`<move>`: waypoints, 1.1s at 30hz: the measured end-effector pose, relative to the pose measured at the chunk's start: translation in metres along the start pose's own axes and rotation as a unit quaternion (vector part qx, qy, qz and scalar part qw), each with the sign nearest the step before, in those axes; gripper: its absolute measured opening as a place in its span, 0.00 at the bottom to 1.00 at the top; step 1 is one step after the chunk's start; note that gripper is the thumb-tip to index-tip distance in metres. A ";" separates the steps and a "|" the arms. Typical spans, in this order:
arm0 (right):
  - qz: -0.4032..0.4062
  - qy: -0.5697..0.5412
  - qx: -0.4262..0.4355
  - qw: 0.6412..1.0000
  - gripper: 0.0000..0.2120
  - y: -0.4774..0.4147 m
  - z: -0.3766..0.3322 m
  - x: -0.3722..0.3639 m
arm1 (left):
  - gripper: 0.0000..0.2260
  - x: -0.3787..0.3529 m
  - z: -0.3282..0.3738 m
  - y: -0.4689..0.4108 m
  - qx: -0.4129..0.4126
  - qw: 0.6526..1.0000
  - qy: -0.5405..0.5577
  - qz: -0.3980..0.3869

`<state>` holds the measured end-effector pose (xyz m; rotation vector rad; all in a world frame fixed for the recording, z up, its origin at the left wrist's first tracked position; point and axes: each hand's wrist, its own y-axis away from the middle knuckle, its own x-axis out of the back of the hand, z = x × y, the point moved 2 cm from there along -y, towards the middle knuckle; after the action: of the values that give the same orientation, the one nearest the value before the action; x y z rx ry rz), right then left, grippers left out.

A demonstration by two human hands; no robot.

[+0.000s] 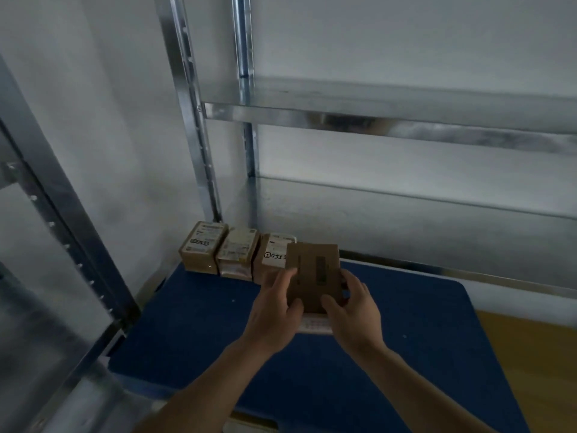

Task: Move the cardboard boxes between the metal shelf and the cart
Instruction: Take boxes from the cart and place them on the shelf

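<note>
A small brown cardboard box (315, 273) is held above the blue cart platform (193, 323), just in front of a row of three labelled cardboard boxes (237, 253) lined up at the cart's far left edge. My left hand (276, 307) grips the box's left side, thumb on its near face. My right hand (352, 307) grips its right side. A white label shows on the box's underside. The metal shelf (374, 120) stands behind the cart, its levels bare.
A shelf upright (193, 126) rises just behind the box row. A second metal rack (56, 220) stands close on the left. White wall lies behind. Wooden floor (530, 370) shows to the right of the cart.
</note>
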<state>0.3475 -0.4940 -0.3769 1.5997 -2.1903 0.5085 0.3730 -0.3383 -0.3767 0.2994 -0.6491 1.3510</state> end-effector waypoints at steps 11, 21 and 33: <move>-0.006 0.018 -0.075 0.997 0.25 -0.001 0.042 -0.023 | 0.23 -0.032 -0.039 -0.009 0.032 0.996 0.011 -0.082; -0.042 0.034 -0.115 0.992 0.28 -0.022 0.079 -0.034 | 0.27 -0.049 -0.066 -0.031 0.077 0.990 0.007 -0.119; -0.060 0.000 -0.144 0.988 0.11 -0.060 0.081 -0.024 | 0.11 -0.050 -0.056 -0.077 0.162 0.971 0.057 -0.164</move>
<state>0.4043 -0.5315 -0.4550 1.5580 -2.0426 0.1468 0.4577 -0.3643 -0.4377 0.5620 -0.2642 1.1398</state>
